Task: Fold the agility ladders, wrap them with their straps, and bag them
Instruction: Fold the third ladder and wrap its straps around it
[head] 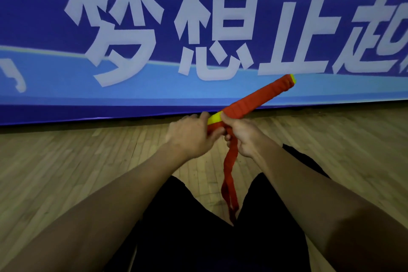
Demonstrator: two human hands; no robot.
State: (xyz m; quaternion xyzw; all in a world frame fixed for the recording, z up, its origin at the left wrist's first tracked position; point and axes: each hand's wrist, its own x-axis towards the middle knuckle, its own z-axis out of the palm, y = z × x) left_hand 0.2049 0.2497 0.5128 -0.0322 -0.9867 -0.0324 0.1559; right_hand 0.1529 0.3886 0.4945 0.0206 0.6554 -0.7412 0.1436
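Note:
The folded agility ladder (256,98) is a bundle of yellow rungs wound in red strap, held in the air and pointing up to the right. A bare yellow stretch shows near its lower left end. My left hand (192,132) grips that lower left end. Just to the right, my right hand (242,137) pinches the loose red strap (229,174) close to the bundle. The strap's free tails hang down between my knees.
I sit on a light wooden floor (66,165), my legs in dark trousers (220,247) spread below the hands. A large blue banner (154,86) with white characters runs along the wall ahead, close to the bundle's far tip.

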